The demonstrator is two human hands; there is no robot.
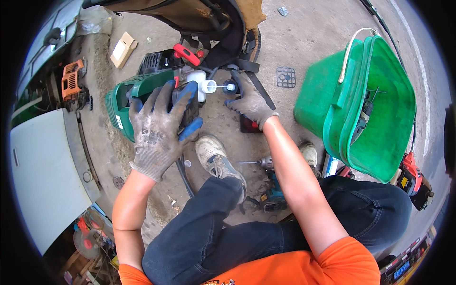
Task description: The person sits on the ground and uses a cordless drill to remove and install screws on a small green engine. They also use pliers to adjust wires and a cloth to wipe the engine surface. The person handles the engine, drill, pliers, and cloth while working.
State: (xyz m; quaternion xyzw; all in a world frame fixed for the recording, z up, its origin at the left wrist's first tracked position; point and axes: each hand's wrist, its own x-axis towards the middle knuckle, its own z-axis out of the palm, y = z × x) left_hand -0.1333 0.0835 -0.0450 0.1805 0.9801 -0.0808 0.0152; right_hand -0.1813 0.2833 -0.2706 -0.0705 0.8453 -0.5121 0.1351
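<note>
My left hand (159,128), in a dirty grey glove with blue fingertips, lies spread over a green-housed machine (122,105). Its fingertips reach up beside a white plastic tank (194,77), whose round neck (208,86) is uncapped and faces right. Just right of that neck, my gloved right hand (251,100) pinches a black cap (230,86) with a white inside. A thin white tether runs from the cap toward the neck. Part of the machine is hidden under my left hand. Below my right hand sits a small dark red-and-black part (248,124).
A green bucket (316,95) lies tipped at the right with tools in it. A brown bag (190,16) stands ahead, a red-handled tool (186,54) near it. Between my legs lies a teal drill (273,192). A black grid plate (285,77) and cardboard box (123,49) lie on the ground.
</note>
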